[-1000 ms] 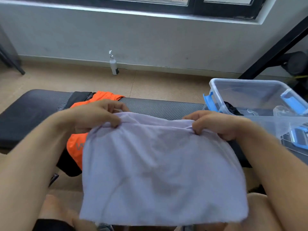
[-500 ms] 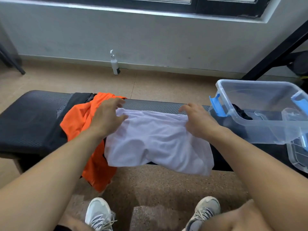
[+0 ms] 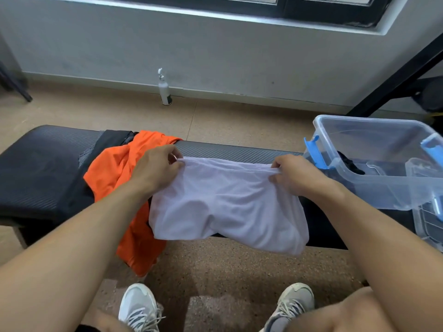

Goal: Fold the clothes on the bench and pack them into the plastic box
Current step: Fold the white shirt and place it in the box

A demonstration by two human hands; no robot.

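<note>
While both arms reach forward over the bench (image 3: 48,164), the left hand (image 3: 153,171) pinches the far left corner of the white cloth (image 3: 225,207), and the right hand (image 3: 294,176) pinches the far right corner. Each grip is closed on the cloth, with the fingers curled over its top edge. The backs of both hands face up, and the edge is pulled straight between the two grips.

There are two hands, one white cloth, one orange cloth (image 3: 112,171), one dark cloth (image 3: 112,140) and one plastic box (image 3: 374,185). There are two shoes (image 3: 139,305) on the floor below the grips.

The white cloth is thin and soft, with a few bumps and wrinkles. It lies across the bench below the grips, and its near edge hangs over the front of the bench. The orange cloth is just left of the left grip and hangs down off the bench too. The dark cloth lies beside it, further left. The plastic box sits on the bench just right of the right grip. It is clear with blue clips, its top is open, and something dark lies inside.
</note>
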